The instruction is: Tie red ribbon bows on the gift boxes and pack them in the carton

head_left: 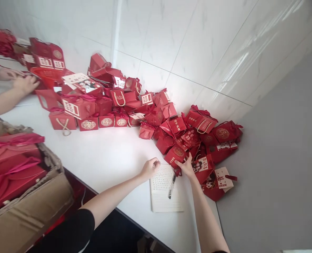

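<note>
My right hand (186, 166) grips a small red gift box (176, 155) with gold print, thumb on its near side. The box rests against the pile of similar boxes. Just left of it, my left hand (150, 169) is closed with its fingers curled, over the top left corner of a notebook (167, 202). Whether it holds something small is hidden. Handwriting fills the upper part of the notebook's page. A black and clear pen (172, 188) lies across that page, its upper end near a red ribbon below the box.
Many red gift boxes (107, 121) line the white table (103, 151) along the tiled wall. A cardboard carton (37, 211) of larger red boxes stands at the left front. Another person's hands (24, 82) work at the far left. A grey panel (271, 158) borders the right.
</note>
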`<action>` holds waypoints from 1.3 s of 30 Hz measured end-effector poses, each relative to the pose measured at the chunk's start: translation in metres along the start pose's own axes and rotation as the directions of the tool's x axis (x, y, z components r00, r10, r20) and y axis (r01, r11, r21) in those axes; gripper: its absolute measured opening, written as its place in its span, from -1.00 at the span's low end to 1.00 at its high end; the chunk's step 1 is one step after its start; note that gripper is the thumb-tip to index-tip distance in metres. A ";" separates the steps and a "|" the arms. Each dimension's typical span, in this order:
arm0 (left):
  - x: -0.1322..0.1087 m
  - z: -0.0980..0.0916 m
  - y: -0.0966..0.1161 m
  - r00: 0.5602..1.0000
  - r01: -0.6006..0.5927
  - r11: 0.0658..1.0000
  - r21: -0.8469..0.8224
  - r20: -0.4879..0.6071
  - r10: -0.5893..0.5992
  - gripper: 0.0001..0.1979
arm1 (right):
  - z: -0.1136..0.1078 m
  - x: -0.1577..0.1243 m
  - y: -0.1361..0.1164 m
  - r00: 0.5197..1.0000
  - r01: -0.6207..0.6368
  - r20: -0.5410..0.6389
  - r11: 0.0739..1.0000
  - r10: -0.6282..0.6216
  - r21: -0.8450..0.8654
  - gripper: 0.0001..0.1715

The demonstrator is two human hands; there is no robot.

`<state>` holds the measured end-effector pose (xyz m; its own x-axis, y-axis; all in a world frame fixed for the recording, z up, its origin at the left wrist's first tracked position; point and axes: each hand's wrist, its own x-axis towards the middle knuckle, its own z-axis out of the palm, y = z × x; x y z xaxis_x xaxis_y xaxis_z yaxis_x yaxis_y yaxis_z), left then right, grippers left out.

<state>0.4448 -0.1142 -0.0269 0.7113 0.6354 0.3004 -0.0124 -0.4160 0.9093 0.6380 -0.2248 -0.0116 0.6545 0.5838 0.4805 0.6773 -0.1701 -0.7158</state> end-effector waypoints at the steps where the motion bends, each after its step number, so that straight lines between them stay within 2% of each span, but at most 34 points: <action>1: -0.008 -0.007 0.001 1.000 -0.017 1.000 -0.011 0.026 0.017 -0.85 | 0.000 0.003 -0.003 1.000 0.006 0.006 1.000 -0.006 0.000 -0.01; 3: -0.024 -0.022 0.005 0.998 -0.047 0.999 -0.018 0.047 0.048 -0.92 | 0.001 0.002 -0.015 1.000 0.030 0.009 0.999 -0.030 -0.014 -0.02; 5: -0.035 -0.038 0.012 0.999 -0.039 0.998 -0.040 0.016 0.039 -0.75 | 0.002 -0.006 -0.038 0.997 0.073 0.019 0.996 -0.073 -0.041 0.00; 7: -0.040 -0.051 0.023 0.998 0.033 0.994 -0.106 -0.041 -0.037 -0.54 | 0.006 -0.018 -0.072 0.977 0.204 0.089 0.970 -0.194 -0.128 -0.02; 8: -0.040 -0.056 0.030 0.994 0.084 0.984 -0.155 -0.061 -0.094 -0.43 | 0.009 -0.025 -0.091 0.939 0.331 0.170 0.921 -0.300 -0.206 -0.07; 9: -0.040 -0.061 0.036 0.988 0.125 0.970 -0.208 -0.069 -0.142 -0.33 | 0.013 -0.033 -0.112 0.875 0.471 0.263 0.841 -0.407 -0.264 -0.13; 11: -0.038 -0.070 0.047 0.981 0.156 0.940 -0.304 -0.061 -0.182 -0.18 | 0.019 -0.049 -0.153 0.750 0.651 0.396 0.697 -0.530 -0.300 -0.18; 13: -0.039 -0.079 0.054 0.978 0.172 0.910 -0.377 -0.049 -0.205 -0.14 | 0.022 -0.061 -0.186 0.669 0.733 0.460 0.619 -0.584 -0.281 -0.19; 15: -0.047 -0.090 0.058 0.963 0.216 0.866 -0.450 -0.049 -0.266 -0.19 | 0.016 -0.070 -0.205 0.634 0.757 0.470 0.617 -0.614 -0.215 -0.20; 16: -0.053 -0.096 0.058 0.953 0.241 0.835 -0.495 -0.042 -0.300 -0.24 | 0.012 -0.073 -0.209 0.644 0.742 0.443 0.650 -0.623 -0.165 -0.20; 17: -0.060 -0.102 0.059 0.948 0.254 0.801 -0.543 -0.027 -0.318 -0.29 | 0.007 -0.075 -0.210 0.683 0.701 0.387 0.705 -0.620 -0.109 -0.20; 18: -0.067 -0.108 0.058 0.947 0.256 0.767 -0.588 -0.008 -0.322 -0.34 | 0.002 -0.077 -0.208 0.741 0.637 0.313 0.769 -0.595 -0.046 -0.21; 20: -0.081 -0.119 0.057 0.952 0.265 0.721 -0.641 0.052 -0.303 -0.40 | -0.004 -0.082 -0.200 0.861 0.461 0.195 0.882 -0.471 0.094 -0.28; 22: -0.091 -0.126 0.054 0.959 0.264 0.726 -0.635 0.093 -0.267 -0.41 | -0.003 -0.088 -0.191 0.922 0.274 0.218 0.937 -0.320 0.216 -0.31; 23: -0.095 -0.129 0.053 0.966 0.250 0.747 -0.616 0.102 -0.239 -0.40 | -0.001 -0.093 -0.188 0.924 0.189 0.279 0.947 -0.261 0.261 -0.31; 26: -0.102 -0.134 0.048 0.975 0.218 0.828 -0.517 0.160 -0.157 -0.32 | 0.011 -0.108 -0.186 0.878 0.002 0.449 0.941 -0.163 0.338 -0.25; 28: -0.103 -0.138 0.048 0.960 0.249 0.863 -0.439 0.232 -0.159 -0.25 | 0.017 -0.116 -0.187 0.868 -0.039 0.475 0.934 -0.144 0.354 -0.25; 30: -0.102 -0.144 0.049 0.932 0.286 0.881 -0.377 0.323 -0.164 -0.23 | 0.020 -0.122 -0.186 0.886 -0.039 0.444 0.933 -0.132 0.357 -0.34; 32: -0.095 -0.148 0.049 0.878 0.307 0.892 -0.331 0.462 -0.130 -0.31 | 0.021 -0.126 -0.182 0.906 -0.061 0.411 0.931 -0.100 0.360 -0.46; 34: -0.085 -0.149 0.047 0.772 0.332 0.905 -0.264 0.628 -0.100 -0.47 | 0.024 -0.132 -0.175 0.892 -0.141 0.451 0.926 -0.035 0.350 -0.55; 35: -0.079 -0.148 0.045 0.730 0.345 0.915 -0.209 0.673 -0.121 -0.55 | 0.027 -0.136 -0.172 0.875 -0.191 0.485 0.924 0.006 0.332 -0.58; 36: -0.074 -0.146 0.042 0.720 0.355 0.924 -0.145 0.673 -0.171 -0.60 | 0.030 -0.140 -0.168 0.858 -0.238 0.511 0.920 0.049 0.312 -0.59; 37: -0.069 -0.144 0.038 0.748 0.356 0.931 -0.084 0.623 -0.230 -0.62 | 0.033 -0.145 -0.165 0.848 -0.278 0.522 0.915 0.090 0.293 -0.60; 39: -0.067 -0.140 0.033 0.857 0.334 0.942 -0.004 0.417 -0.302 -0.58 | 0.041 -0.155 -0.161 0.861 -0.326 0.481 0.906 0.167 0.269 -0.57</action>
<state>0.2987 -0.0792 0.0233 0.9067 0.3987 -0.1375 0.2231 -0.1769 0.9586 0.4136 -0.2556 0.0088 0.5144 0.8561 0.0506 0.3104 -0.1309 -0.9415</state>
